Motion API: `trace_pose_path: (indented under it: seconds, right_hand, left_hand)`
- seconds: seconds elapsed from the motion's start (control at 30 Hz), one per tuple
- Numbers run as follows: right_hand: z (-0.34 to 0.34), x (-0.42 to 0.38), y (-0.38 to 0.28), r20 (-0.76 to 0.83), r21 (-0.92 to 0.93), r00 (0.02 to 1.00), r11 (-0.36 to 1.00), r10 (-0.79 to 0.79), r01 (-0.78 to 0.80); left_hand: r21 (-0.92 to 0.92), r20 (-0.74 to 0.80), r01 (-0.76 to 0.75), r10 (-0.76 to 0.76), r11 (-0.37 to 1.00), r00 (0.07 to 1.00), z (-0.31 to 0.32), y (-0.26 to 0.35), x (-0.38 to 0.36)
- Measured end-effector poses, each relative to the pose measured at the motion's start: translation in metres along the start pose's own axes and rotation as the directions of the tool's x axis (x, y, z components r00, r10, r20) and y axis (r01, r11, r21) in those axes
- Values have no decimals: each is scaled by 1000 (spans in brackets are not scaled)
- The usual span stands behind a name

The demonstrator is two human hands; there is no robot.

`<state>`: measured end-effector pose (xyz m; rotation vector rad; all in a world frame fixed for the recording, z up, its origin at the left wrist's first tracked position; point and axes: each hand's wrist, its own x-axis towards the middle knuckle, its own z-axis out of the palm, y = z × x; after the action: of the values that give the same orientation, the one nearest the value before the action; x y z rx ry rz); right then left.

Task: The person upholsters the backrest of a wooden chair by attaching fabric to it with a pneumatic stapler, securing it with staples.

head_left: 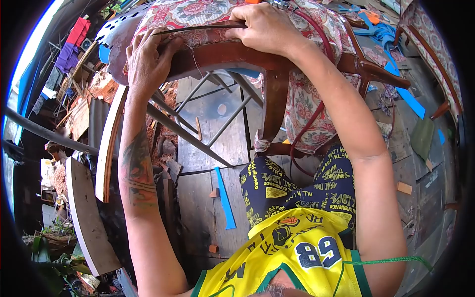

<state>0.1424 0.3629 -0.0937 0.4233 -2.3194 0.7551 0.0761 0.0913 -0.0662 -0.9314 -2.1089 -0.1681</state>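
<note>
A wooden chair frame with floral upholstery fabric lies before me. My right hand is closed on one end of a long, thin, dark blade-like strip, which runs along the fabric edge and narrows toward the left. My left hand is bent over the left end of the same edge, thumb and fingers pressing the fabric near the strip's tip. Loose threads hang over the wood. Just behind my right hand is a metal hose fitting, partly cut off by the frame.
A dark red hose loops down the chair's right side. Grey metal legs stand underneath. Another floral chair is at right. Blue strips and wood scraps lie on the plank floor. Boards and debris line the left.
</note>
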Motion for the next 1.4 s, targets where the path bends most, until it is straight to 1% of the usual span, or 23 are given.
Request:
trace_pose_path:
  seconds: [0.1, 0.17, 0.2, 0.23, 0.27, 0.33, 0.4, 0.43, 0.47, 0.53, 0.57, 0.6, 0.7, 0.77, 0.8, 0.87, 0.9, 0.93, 1.0, 1.13, 1.27, 1.3, 1.4]
  right_hand:
    - [8, 2, 9, -9, -46, 1000, 999, -24, 24]
    - [18, 1, 15, -27, -83, 999, 996, -36, 33]
    - [25, 0, 17, -101, -146, 993, 988, -65, 50]
    - [29, 1, 21, -173, -207, 980, 976, -99, 62]
    - [29, 4, 23, -171, -203, 980, 977, -106, 70]
    - [25, 9, 29, -92, -30, 985, 989, -146, 143]
    - [19, 9, 24, -66, 12, 988, 990, -138, 139]
    - [16, 10, 23, -25, 21, 995, 995, -93, 93]
    - [16, 11, 23, 18, 29, 999, 998, -48, 47]
    - [19, 13, 27, -17, 70, 995, 992, -102, 103]
    - [14, 13, 24, 33, 107, 998, 993, -51, 48]
    - [12, 13, 23, 85, 138, 996, 990, -2, -10]
    - [14, 14, 28, 84, 142, 996, 990, -29, 17]
    - [13, 13, 26, 76, 120, 997, 993, -26, 17]
    - [10, 13, 22, 77, 123, 997, 992, -29, 20]
    - [5, 13, 16, 124, 101, 992, 994, 28, -41]
    - [6, 13, 17, 123, 102, 992, 994, 26, -39]
    - [7, 12, 17, 115, 107, 993, 993, 30, -42]
    - [8, 12, 19, 107, 115, 994, 992, 33, -45]
    - [10, 12, 23, 98, 96, 995, 995, -12, 2]
    - [10, 11, 22, 92, 109, 996, 994, -3, -7]
    - [9, 11, 22, 91, 110, 996, 994, -5, -5]
    - [2, 6, 21, 97, 188, 995, 982, -21, 2]
  left_hand:
    - [-43, 31, 78, -77, 996, 997, -3, 1, -1]
    - [14, -19, -80, 80, 997, 997, -2, -1, -1]
    - [18, -19, -77, 77, 997, 997, -2, -5, 1]
    - [-70, 25, -52, 54, 996, 998, -1, -11, 3]
    - [-156, 70, -22, 33, 987, 997, -3, -12, 4]
    - [-153, 91, -34, 49, 988, 995, -11, -18, 6]
    - [-378, 116, -15, 63, 926, 991, -21, -27, 5]
    - [-267, 46, -114, 131, 957, 990, -26, -31, 3]
    - [-251, 50, -104, 120, 962, 992, -25, -38, 0]
    - [-433, 46, 14, 7, 901, 999, -19, -54, -8]
    - [-440, 28, -31, 48, 897, 998, -21, -50, -8]
    - [-353, 38, -44, 61, 935, 997, -25, -44, -7]
    - [-363, 45, 19, -3, 932, 999, -21, -45, -12]
    - [-611, 90, 291, -301, 736, 949, -17, -45, -15]
    - [-608, 90, 293, -303, 738, 949, -18, -45, -16]
    - [-486, 36, 261, -280, 834, 959, -23, -38, -18]
    - [-302, -47, 157, -179, 940, 983, -29, -27, -18]
    - [-299, -48, 157, -179, 941, 983, -29, -22, -20]
    - [-112, -80, -65, 56, 992, 995, -28, -17, -25]
    - [-210, -61, 8, -22, 978, 998, -20, -29, -32]
    - [-110, -113, -91, 79, 990, 990, -23, -15, -42]
    - [-139, -121, -80, 64, 987, 991, -22, -15, -44]
    - [-84, -148, -133, 120, 988, 982, -22, -12, -45]
